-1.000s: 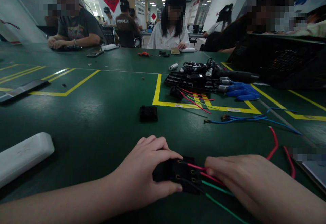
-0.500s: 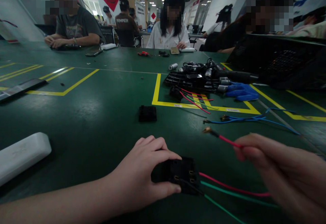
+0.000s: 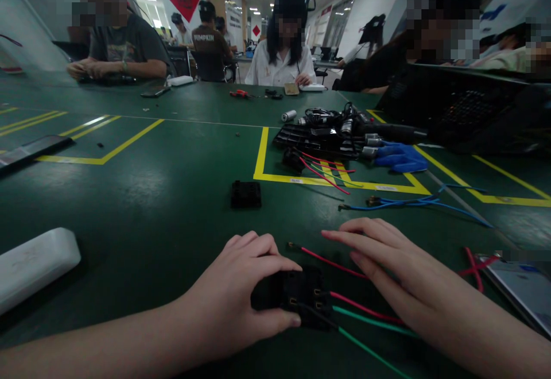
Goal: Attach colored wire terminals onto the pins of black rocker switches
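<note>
My left hand (image 3: 241, 293) grips a black connector block (image 3: 301, 296) lying on the green table (image 3: 142, 207), thumb and fingers wrapped round its left end. A red wire (image 3: 361, 308) and two green wires (image 3: 370, 353) still run out of the block to the right. A loose red wire (image 3: 327, 261) with a metal tip lies just beyond the block. My right hand (image 3: 408, 287) rests over that wire and the plugged wires, fingers stretched out and flat.
A second black block (image 3: 245, 194) sits farther out. Blue wires (image 3: 413, 202), a pile of black parts and cables (image 3: 331, 132) and a blue glove (image 3: 400, 157) lie at right. A white bar (image 3: 34, 264) lies at left. Other people sit round the table.
My right hand pulled one red wire out of the block, lifted it, then laid it down on the table beyond the block. My left hand kept hold of the block.
</note>
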{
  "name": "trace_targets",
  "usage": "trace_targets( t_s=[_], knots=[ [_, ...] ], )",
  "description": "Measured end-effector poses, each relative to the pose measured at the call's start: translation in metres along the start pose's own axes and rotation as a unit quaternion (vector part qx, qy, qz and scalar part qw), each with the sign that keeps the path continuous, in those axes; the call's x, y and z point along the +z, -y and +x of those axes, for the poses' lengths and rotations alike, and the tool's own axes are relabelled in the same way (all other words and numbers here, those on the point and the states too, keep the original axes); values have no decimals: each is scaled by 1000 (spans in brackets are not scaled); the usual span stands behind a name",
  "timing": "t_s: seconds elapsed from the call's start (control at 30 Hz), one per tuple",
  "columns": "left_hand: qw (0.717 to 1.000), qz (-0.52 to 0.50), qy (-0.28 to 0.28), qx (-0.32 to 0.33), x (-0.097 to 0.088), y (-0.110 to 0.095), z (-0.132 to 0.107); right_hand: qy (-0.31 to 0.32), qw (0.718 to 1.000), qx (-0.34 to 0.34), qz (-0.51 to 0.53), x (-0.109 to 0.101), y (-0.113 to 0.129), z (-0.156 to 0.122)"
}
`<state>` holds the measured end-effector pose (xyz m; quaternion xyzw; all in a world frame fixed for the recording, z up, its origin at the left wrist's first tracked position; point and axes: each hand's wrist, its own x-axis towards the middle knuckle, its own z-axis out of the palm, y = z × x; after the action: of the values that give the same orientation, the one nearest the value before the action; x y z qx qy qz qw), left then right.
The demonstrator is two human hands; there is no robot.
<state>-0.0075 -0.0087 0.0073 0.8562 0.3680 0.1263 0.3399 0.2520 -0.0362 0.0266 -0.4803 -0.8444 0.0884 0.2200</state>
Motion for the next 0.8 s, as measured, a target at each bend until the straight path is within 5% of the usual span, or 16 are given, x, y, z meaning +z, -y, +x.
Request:
trace_targets(
  t_s=[0.27,0.43,0.8],
  knots=[
    [1000,-8,-3,6,1,1,-2,165,985,52,29,-11,3,-19],
    [1000,-8,1,3,0,0,-2,193,979,63,35,-13,-6,-29],
    [1000,-7,-2,0,0,0,-3,66,986,-90,-125,-1,3,-30]
  ],
)
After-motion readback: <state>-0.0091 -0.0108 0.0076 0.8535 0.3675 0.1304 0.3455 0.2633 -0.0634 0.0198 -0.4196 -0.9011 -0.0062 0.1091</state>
